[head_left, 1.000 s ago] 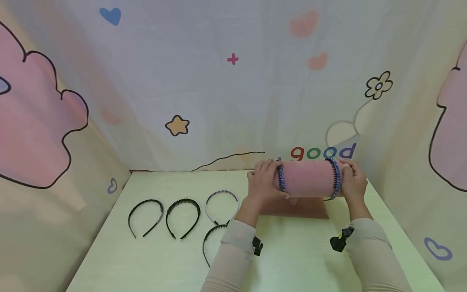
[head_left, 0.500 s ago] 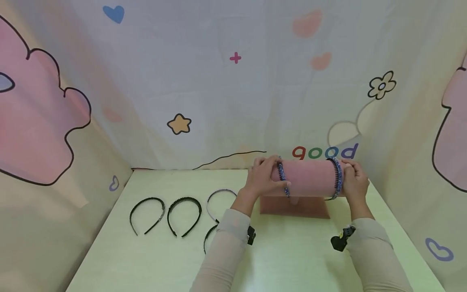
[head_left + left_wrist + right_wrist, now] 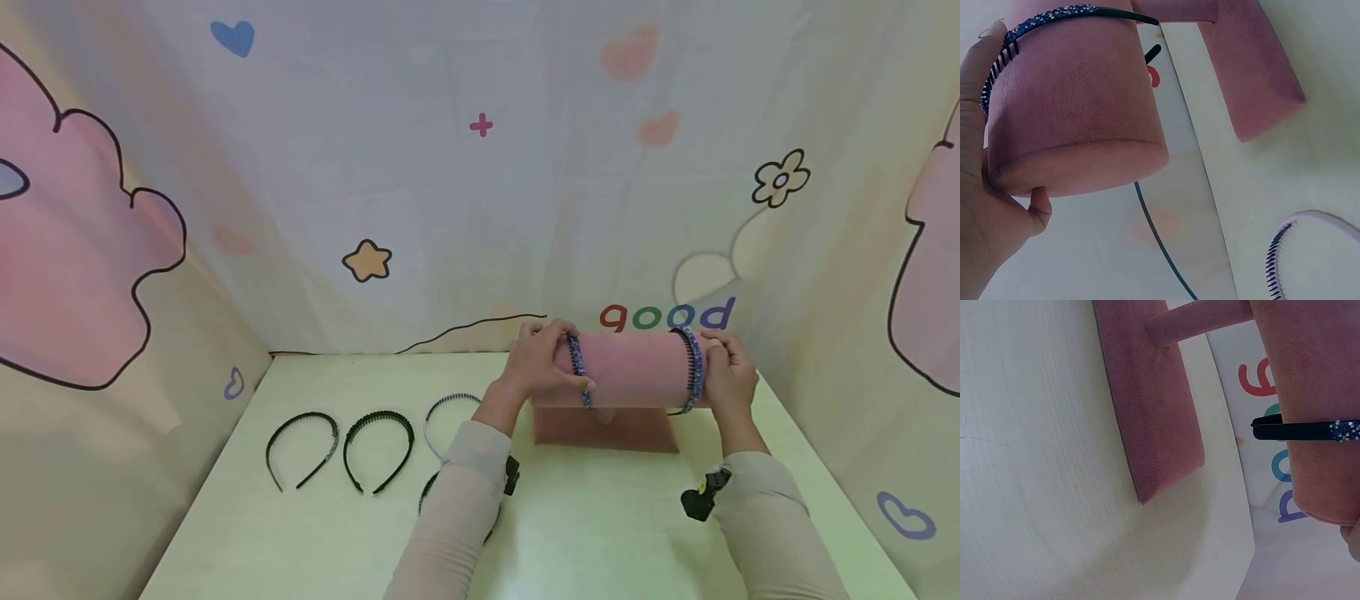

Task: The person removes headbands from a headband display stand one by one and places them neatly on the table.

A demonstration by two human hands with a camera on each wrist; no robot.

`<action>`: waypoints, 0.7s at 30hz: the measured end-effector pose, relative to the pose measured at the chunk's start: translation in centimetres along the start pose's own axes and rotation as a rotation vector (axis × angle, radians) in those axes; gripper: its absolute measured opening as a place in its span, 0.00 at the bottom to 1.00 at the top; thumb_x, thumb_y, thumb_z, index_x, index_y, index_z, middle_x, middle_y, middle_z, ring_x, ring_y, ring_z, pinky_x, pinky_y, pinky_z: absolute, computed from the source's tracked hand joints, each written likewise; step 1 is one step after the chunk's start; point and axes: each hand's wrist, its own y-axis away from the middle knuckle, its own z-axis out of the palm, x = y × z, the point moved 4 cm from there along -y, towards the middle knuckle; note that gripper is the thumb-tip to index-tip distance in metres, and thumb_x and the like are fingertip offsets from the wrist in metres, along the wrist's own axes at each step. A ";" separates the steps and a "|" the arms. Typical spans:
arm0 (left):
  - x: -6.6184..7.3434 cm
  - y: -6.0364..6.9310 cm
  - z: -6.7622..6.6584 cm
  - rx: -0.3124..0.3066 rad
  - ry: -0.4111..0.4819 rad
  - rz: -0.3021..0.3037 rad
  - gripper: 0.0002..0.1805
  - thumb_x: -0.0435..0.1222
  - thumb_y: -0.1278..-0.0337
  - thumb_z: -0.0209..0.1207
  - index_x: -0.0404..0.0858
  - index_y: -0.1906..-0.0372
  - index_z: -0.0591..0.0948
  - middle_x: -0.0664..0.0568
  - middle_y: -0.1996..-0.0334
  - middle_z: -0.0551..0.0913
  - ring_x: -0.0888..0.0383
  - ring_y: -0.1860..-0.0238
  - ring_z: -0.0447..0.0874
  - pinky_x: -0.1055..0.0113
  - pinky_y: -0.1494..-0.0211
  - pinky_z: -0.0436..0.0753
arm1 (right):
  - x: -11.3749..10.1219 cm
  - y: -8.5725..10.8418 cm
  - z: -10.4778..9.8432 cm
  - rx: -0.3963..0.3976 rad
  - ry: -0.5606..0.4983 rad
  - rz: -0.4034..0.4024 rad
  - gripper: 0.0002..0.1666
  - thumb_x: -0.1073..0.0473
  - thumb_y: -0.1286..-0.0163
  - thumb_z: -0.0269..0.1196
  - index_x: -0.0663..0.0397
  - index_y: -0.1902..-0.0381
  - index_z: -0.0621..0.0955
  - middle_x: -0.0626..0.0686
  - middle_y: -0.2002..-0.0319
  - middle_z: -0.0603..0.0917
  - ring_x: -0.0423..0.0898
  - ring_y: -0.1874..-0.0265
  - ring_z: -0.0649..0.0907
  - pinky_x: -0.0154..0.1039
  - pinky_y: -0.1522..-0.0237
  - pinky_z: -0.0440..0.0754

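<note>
A pink cushioned headband stand (image 3: 633, 368) has a horizontal roll raised on a post over a flat base (image 3: 1147, 394). A blue glittery toothed headband (image 3: 576, 358) sits around the roll's left part, slightly tilted. My left hand (image 3: 534, 364) spans it, thumb on its lower front and a finger near its top; the other fingers touch the roll's end (image 3: 1079, 169). A second blue glittery headband (image 3: 692, 371) sits around the right part, its dark tips showing beneath in the right wrist view. My right hand (image 3: 729, 373) grips the roll's right end, its fingers partly hidden behind.
On the table (image 3: 315, 542) to the left lie two black headbands, the outer one (image 3: 333, 442) and the inner one (image 3: 411, 442). A white headband (image 3: 450, 398) and another dark one (image 3: 427, 483) lie partly under the left forearm. A printed cloth backdrop (image 3: 480, 208) encloses the table.
My left thumb has moved up onto the front of the left headband, which now tilts with its lower part further right. The left forearm has shifted left. The right hand keeps its grip.
</note>
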 end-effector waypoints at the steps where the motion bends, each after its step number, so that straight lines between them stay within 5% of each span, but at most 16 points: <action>1: 0.0 0.0 0.0 -0.005 -0.001 -0.004 0.41 0.61 0.72 0.71 0.58 0.44 0.70 0.63 0.52 0.71 0.58 0.45 0.57 0.60 0.52 0.69 | 0.0 0.0 0.0 0.000 0.003 0.003 0.22 0.48 0.32 0.44 0.43 0.53 0.82 0.49 0.47 0.79 0.50 0.49 0.76 0.44 0.52 0.69; 8: -0.1 0.0 -0.1 -0.026 -0.005 -0.032 0.46 0.61 0.72 0.71 0.60 0.38 0.68 0.61 0.50 0.70 0.58 0.46 0.56 0.61 0.56 0.72 | -0.1 0.1 0.0 0.001 0.010 -0.003 0.21 0.48 0.32 0.45 0.43 0.53 0.82 0.49 0.47 0.79 0.49 0.50 0.77 0.41 0.53 0.70; 16: -0.9 -0.3 0.2 0.028 0.032 0.032 0.45 0.61 0.74 0.71 0.57 0.40 0.70 0.58 0.35 0.63 0.55 0.38 0.54 0.58 0.45 0.69 | -0.3 0.0 -0.1 -0.003 -0.002 0.009 0.22 0.48 0.32 0.44 0.42 0.52 0.82 0.48 0.46 0.79 0.49 0.49 0.76 0.44 0.50 0.69; 21: -1.9 -0.1 0.7 0.028 0.080 0.041 0.45 0.59 0.74 0.73 0.58 0.39 0.71 0.57 0.37 0.64 0.56 0.37 0.56 0.58 0.43 0.68 | -0.3 0.3 -0.1 -0.006 -0.009 0.011 0.21 0.49 0.32 0.45 0.42 0.53 0.82 0.48 0.46 0.79 0.48 0.48 0.76 0.44 0.49 0.69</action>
